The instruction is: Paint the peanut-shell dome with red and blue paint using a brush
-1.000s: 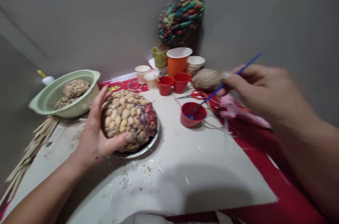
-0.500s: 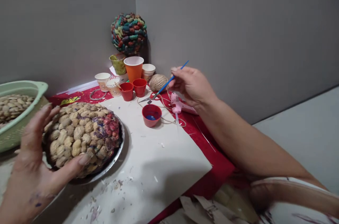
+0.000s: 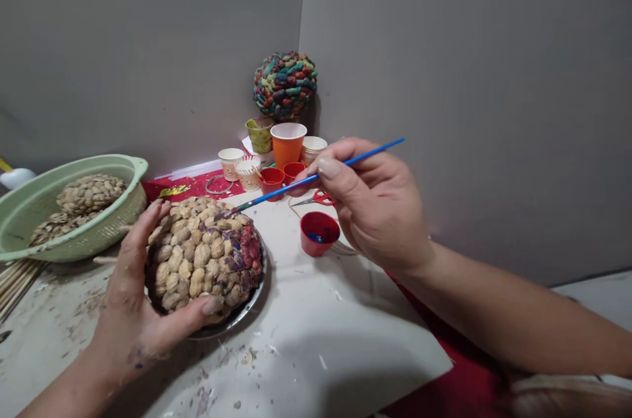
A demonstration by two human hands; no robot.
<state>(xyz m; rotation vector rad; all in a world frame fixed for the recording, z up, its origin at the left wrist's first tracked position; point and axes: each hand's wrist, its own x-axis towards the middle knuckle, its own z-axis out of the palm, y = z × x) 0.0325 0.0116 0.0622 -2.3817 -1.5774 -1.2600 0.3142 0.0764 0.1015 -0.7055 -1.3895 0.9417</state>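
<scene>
A ball covered in peanuts (image 3: 197, 253) rests in a shallow metal dish (image 3: 261, 299). Most of its shells are bare tan; the right side carries red and purple paint. My left hand (image 3: 143, 299) grips the ball from the left, thumb across its front and fingers behind the far left side. Between the thumb and fingers of my right hand (image 3: 365, 207) is a blue paintbrush (image 3: 340, 166), its bristles at the ball's upper right surface. Just below that hand stands a small red cup (image 3: 316, 243) with dark blue paint inside.
A green colander (image 3: 99, 234) with peanut-covered pieces stands at left, by several wooden sticks (image 3: 20, 286). Paper cups, an orange cup (image 3: 288, 145) and red cups (image 3: 271, 184) cluster behind, near scissors (image 3: 320, 198). A multicoloured peanut ball (image 3: 285, 85) sits at the wall corner.
My right hand has brought the paintbrush from above the blue paint cup left to the peanut ball. My left hand stays on the ball. The view has turned left.
</scene>
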